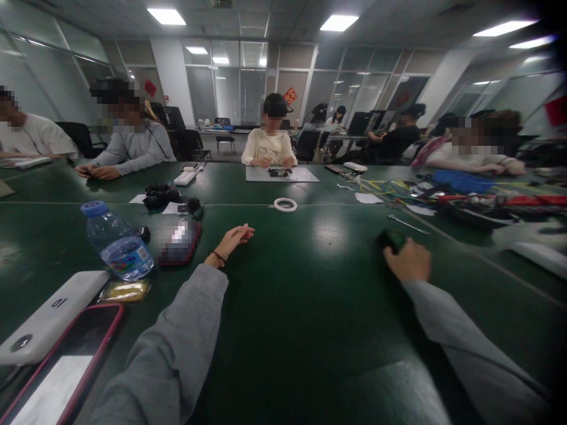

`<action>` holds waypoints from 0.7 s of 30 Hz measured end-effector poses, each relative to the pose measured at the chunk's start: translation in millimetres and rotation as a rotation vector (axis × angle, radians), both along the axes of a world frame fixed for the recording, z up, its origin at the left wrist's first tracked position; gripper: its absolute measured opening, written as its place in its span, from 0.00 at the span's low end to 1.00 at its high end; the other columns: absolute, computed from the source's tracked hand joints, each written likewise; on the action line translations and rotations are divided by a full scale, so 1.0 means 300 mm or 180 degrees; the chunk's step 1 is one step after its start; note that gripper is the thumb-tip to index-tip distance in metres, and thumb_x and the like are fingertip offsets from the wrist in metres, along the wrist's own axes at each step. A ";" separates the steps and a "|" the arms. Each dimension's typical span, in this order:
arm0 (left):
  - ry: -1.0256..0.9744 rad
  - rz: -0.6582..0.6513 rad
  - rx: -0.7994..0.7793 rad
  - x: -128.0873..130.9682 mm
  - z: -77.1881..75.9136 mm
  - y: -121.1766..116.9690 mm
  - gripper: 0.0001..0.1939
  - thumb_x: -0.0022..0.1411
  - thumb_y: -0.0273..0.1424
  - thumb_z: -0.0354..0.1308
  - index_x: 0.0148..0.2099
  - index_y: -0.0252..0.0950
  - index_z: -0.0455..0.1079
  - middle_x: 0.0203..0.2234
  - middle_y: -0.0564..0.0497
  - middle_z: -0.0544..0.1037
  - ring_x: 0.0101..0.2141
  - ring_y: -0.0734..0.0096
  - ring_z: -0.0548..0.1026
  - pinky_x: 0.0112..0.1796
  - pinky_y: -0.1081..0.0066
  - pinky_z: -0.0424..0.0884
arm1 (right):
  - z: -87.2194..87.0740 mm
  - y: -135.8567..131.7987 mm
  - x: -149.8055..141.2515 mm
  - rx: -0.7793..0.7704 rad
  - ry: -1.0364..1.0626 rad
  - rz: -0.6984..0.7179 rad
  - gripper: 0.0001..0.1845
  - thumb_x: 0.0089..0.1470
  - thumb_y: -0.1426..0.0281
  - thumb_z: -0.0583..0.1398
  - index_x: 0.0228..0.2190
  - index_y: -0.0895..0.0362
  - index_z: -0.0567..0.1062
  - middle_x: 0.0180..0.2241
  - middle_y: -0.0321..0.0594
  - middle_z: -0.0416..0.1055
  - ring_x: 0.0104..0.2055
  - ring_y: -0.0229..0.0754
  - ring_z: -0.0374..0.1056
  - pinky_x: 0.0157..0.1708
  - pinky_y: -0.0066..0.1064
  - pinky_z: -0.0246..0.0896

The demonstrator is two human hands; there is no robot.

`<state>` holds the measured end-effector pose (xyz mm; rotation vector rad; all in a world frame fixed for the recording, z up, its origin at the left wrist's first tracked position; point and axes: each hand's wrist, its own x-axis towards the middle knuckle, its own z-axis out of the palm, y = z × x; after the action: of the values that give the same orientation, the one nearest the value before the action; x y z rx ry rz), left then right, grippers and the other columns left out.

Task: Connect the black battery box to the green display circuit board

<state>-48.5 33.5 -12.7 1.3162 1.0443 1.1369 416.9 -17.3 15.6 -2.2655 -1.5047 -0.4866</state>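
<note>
Above the green table (283, 330), my left hand (231, 241) is stretched out with its fingers extended and nothing in it. A bracelet is on that wrist. My right hand (411, 261) is closed around a dark, rounded computer mouse (392, 239) at the right; its far fingers are partly hidden. Ahead, between the two hands, lies a white tape roll (285, 205). To the left of my left hand are a red-edged phone (179, 242) and a tilted-looking water bottle (119, 242) with a blue cap.
A white power bank (51, 321), a large red-cased phone (66, 369) and a yellow packet (124, 291) lie near left. Black cables (163, 196) are beyond the bottle. A wrench (408, 224) and tangled cables (478, 198) lie right. Across sits a person (270, 144) at a white board (305, 174).
</note>
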 end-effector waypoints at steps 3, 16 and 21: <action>-0.0146 0.0235 0.0034 -0.002 -0.002 0.000 0.25 0.54 0.49 0.55 0.45 0.35 0.71 0.45 0.43 0.73 0.48 0.64 0.69 0.49 0.63 0.62 | -0.066 0.140 -0.338 0.0019 0.0231 0.1395 0.25 0.52 0.67 0.56 0.49 0.70 0.64 0.42 0.60 0.66 0.46 0.55 0.63 0.45 0.43 0.57; 0.0175 -0.0216 0.0274 0.013 0.025 -0.023 0.22 0.50 0.37 0.63 0.47 0.33 0.69 0.44 0.44 0.75 0.45 0.66 0.72 0.52 0.60 0.62 | -0.100 0.082 -0.754 0.0064 0.1163 0.3561 0.33 0.51 0.59 0.60 0.54 0.57 0.58 0.47 0.49 0.62 0.50 0.50 0.60 0.50 0.46 0.59; 0.0410 -0.0219 0.0353 0.013 0.020 -0.019 0.22 0.50 0.37 0.63 0.47 0.33 0.69 0.43 0.45 0.75 0.44 0.66 0.72 0.51 0.59 0.63 | -0.098 0.089 -0.756 0.0003 0.1307 0.3624 0.27 0.50 0.60 0.62 0.49 0.56 0.61 0.44 0.46 0.63 0.46 0.49 0.62 0.46 0.45 0.62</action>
<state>-44.8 27.9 -6.6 1.5185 1.0329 1.0827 190.1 9.6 -13.8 -1.0598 -2.1606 0.2943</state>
